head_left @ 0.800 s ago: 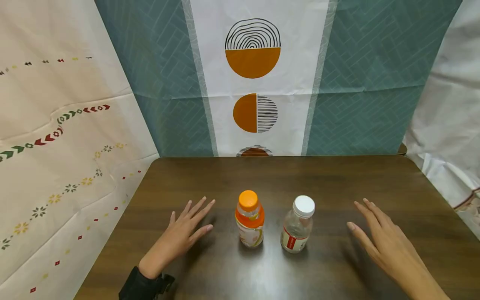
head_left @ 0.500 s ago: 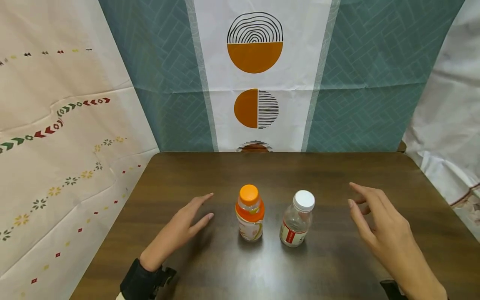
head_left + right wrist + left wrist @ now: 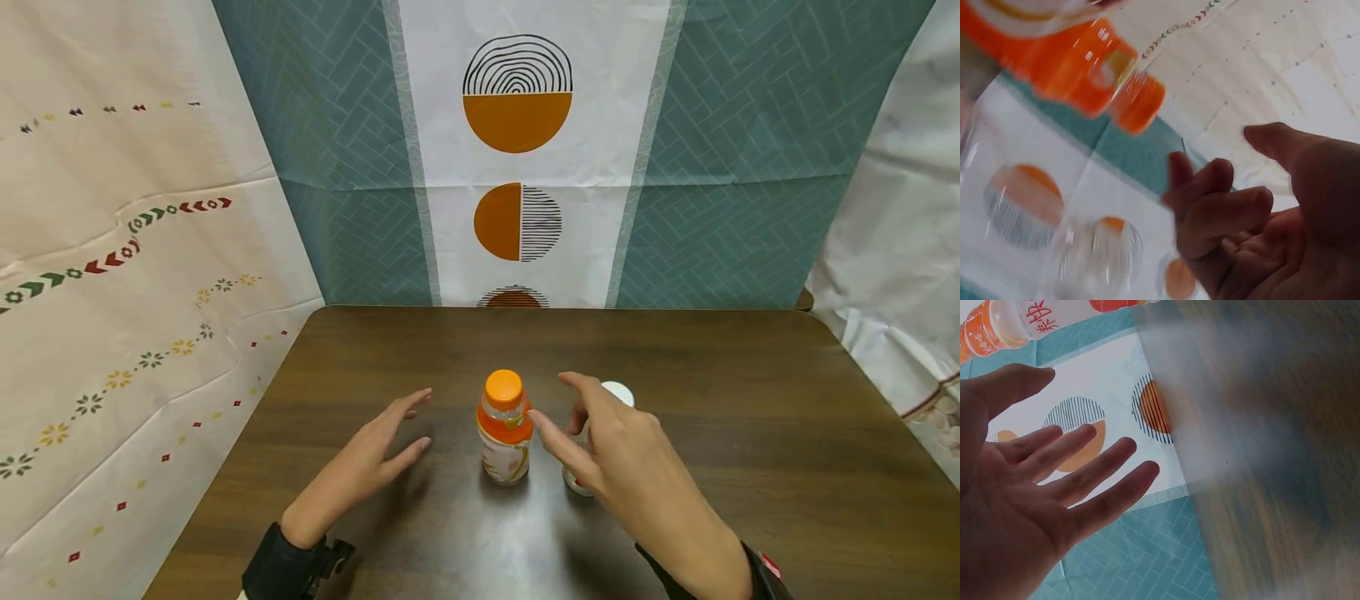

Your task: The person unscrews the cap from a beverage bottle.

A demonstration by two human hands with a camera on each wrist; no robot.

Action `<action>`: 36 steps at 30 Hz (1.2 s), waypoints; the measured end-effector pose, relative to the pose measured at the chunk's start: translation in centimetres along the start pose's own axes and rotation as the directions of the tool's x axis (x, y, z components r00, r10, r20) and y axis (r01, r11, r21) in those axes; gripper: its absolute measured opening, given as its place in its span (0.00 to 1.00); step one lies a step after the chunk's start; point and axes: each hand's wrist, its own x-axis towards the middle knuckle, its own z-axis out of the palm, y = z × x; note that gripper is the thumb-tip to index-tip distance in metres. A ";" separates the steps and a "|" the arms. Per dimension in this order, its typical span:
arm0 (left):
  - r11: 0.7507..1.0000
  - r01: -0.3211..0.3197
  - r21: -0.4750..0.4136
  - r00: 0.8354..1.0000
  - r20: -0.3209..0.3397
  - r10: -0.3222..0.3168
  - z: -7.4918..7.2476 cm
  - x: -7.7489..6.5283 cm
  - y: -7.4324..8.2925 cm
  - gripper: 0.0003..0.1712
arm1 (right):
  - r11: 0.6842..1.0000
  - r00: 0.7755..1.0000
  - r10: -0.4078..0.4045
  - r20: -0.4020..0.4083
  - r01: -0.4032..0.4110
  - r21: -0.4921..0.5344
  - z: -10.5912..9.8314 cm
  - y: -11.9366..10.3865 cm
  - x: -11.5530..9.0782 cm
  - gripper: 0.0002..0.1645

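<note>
A juice bottle (image 3: 505, 460) with an orange cap and orange neck stands upright on the table. Just right of it stands a clear bottle with a white cap (image 3: 618, 392), mostly hidden behind my right hand (image 3: 626, 442). That hand hovers with its index finger forward and thumb apart; in the right wrist view its other fingers are loosely bent and hold nothing. Its thumb tip overlaps the juice bottle's edge in the head view, but a gap shows in the right wrist view. My left hand (image 3: 367, 454), fingers spread in the left wrist view, is left of the juice bottle, apart from it.
Both bottles stand near the middle of the brown wooden table (image 3: 420, 342). A teal and white patterned cloth (image 3: 360, 233) hangs behind the far edge. Cream embroidered cloth (image 3: 180, 400) covers the left side, and white cloth (image 3: 862, 250) hangs at the right.
My right hand has swung left from the table's right side to the clear bottle, now covering most of it. My left hand's fingers have drawn together in the head view. Both bottles stay put.
</note>
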 end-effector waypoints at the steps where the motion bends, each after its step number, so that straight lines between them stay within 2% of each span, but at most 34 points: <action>1: 1.000 0.003 -0.004 1.000 0.006 -0.003 0.0 0.0 0.0 0.40 | 0.999 0.999 0.041 0.027 -0.040 -0.008 0.5 -0.3 0.3 0.27; 3: 1.000 0.007 -0.014 1.000 0.025 -0.007 0.0 -0.1 -0.1 0.40 | 0.993 0.989 0.119 0.083 -0.118 -0.014 1.3 -0.9 1.0 0.32; 6: 1.000 0.010 -0.030 0.999 0.053 -0.008 0.0 -0.2 -0.3 0.41 | 0.973 0.961 0.228 0.159 -0.230 -0.005 2.3 -1.4 2.0 0.41; 10: 0.995 0.011 -0.098 0.996 0.091 -0.002 0.1 -0.4 -0.4 0.41 | 0.959 0.941 0.282 0.188 -0.277 -0.050 3.8 -1.5 2.9 0.50; 12: 0.990 0.004 -0.144 0.995 0.104 0.012 0.1 -0.5 -0.4 0.41 | 0.960 0.942 0.280 0.185 -0.272 -0.071 4.6 -1.4 3.1 0.49; 15: 0.981 -0.004 -0.194 0.993 0.118 0.027 0.2 -0.6 -0.3 0.42 | 0.963 0.946 0.270 0.179 -0.262 -0.069 5.6 -1.2 3.1 0.41; 18: 0.977 0.006 -0.212 0.992 0.128 0.022 0.1 -0.6 -0.2 0.43 | 0.970 0.960 0.240 0.144 -0.232 -0.072 6.2 -1.1 3.1 0.32; 21: 0.974 0.022 -0.227 0.990 0.139 0.010 0.1 -0.5 0.0 0.44 | 0.976 0.972 0.207 0.110 -0.198 -0.088 6.6 -1.0 3.0 0.27; 26: 0.968 0.018 -0.252 0.988 0.152 0.021 0.2 -0.4 0.3 0.46 | 0.979 0.984 0.170 0.050 -0.163 -0.119 6.7 -0.5 2.9 0.25; 36: 0.953 -0.033 -0.300 0.987 0.140 0.078 0.7 -0.2 1.5 0.55 | 0.994 0.994 0.106 0.023 -0.106 -0.026 5.8 -0.9 2.5 0.24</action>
